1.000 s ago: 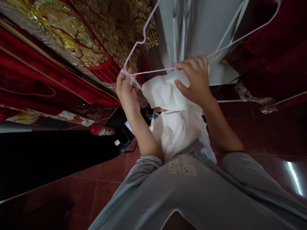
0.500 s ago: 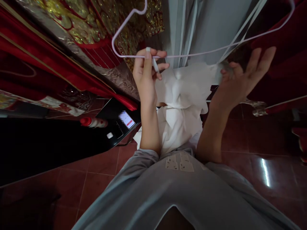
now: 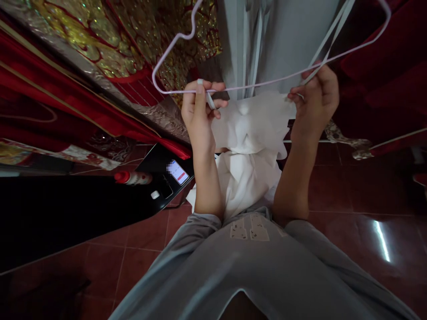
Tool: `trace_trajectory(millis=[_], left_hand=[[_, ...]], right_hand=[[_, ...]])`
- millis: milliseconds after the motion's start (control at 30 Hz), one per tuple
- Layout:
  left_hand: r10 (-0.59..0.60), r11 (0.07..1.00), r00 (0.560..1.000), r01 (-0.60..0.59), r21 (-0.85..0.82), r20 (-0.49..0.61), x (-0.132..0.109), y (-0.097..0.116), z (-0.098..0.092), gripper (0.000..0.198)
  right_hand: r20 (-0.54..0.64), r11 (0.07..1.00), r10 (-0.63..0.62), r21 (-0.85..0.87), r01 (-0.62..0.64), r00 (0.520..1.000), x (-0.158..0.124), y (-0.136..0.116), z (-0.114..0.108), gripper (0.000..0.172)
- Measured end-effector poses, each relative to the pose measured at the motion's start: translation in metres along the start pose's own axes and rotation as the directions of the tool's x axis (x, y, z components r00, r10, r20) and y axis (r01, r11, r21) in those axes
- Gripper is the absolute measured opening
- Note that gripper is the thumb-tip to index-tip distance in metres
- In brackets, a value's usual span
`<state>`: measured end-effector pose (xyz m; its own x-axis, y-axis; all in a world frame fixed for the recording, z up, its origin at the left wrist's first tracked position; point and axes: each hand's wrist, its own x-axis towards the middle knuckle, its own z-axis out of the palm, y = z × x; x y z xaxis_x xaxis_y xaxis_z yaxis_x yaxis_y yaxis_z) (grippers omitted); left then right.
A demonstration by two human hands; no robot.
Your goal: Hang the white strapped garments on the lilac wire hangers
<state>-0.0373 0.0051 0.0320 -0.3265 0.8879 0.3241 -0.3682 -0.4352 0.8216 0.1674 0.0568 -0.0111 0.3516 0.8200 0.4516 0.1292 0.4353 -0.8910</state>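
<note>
A pale pink hanger runs across the upper middle, its hook out of the frame. My left hand is closed around its bar near the left end, a white strap passing between the fingers. Below hangs a white garment, bunched and wrinkled against my body. At the garment's upper right corner, my right hand is closed, pinching the thin white strap that loops up over the hanger bar. The back of that hand hides exactly how the fingertips grip.
Red garments with gold sequins hang at the left, dark red cloth at the right. A black table on the left holds a phone, a red-capped bottle and a small white case. Grey cloth hangs ahead.
My right hand has moved left and its spread fingers have closed on the strap by the bar. The hanger's right side has shifted slightly left; my left hand keeps its hold.
</note>
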Motion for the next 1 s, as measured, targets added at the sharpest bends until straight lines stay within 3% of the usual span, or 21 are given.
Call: trace_trajectory(millis=[100,200,300,400,533,633,767,867,1000], left_hand=[[0.030,0.999,0.999,-0.030,-0.033,0.021,-0.001,0.000,0.001,0.029],[0.060,0.996,0.995,-0.056,-0.063,0.074,-0.003,0.001,0.002,0.028],[0.059,0.997,0.995,-0.054,-0.054,0.078,-0.003,0.002,0.004,0.028],[0.008,1.000,1.000,-0.008,-0.008,-0.005,-0.003,0.003,0.006,0.030],[-0.024,0.999,0.999,0.023,-0.026,-0.025,-0.002,0.003,0.006,0.032],[0.016,0.998,0.999,-0.014,-0.064,0.034,-0.002,0.003,0.005,0.033],[0.028,1.000,0.999,-0.028,0.001,0.019,-0.001,0.003,0.003,0.032],[0.015,0.999,1.000,-0.015,0.030,-0.003,0.001,0.001,0.001,0.035],[0.009,1.000,1.000,-0.009,0.011,0.000,0.002,0.000,-0.002,0.035]], right_hand=[[-0.049,0.999,0.041,0.001,-0.041,0.998,0.006,0.002,0.000,0.032],[-0.144,0.987,0.103,0.137,-0.083,0.984,0.008,0.004,-0.002,0.029],[-0.057,0.946,0.155,0.297,-0.132,0.986,0.015,0.000,-0.006,0.028],[0.039,0.916,0.171,0.361,-0.173,0.985,0.024,-0.010,-0.011,0.020],[0.028,0.919,0.153,0.365,-0.153,0.988,0.031,-0.016,-0.014,0.014],[0.033,0.932,0.112,0.343,-0.116,0.993,0.028,-0.018,-0.017,0.013],[0.029,0.962,0.006,0.272,-0.014,1.000,0.020,-0.033,-0.024,0.025],[0.052,0.974,-0.119,0.202,0.107,0.991,0.017,-0.054,-0.027,0.017],[0.228,0.943,-0.288,0.235,0.235,0.930,0.038,-0.076,-0.021,0.022]])
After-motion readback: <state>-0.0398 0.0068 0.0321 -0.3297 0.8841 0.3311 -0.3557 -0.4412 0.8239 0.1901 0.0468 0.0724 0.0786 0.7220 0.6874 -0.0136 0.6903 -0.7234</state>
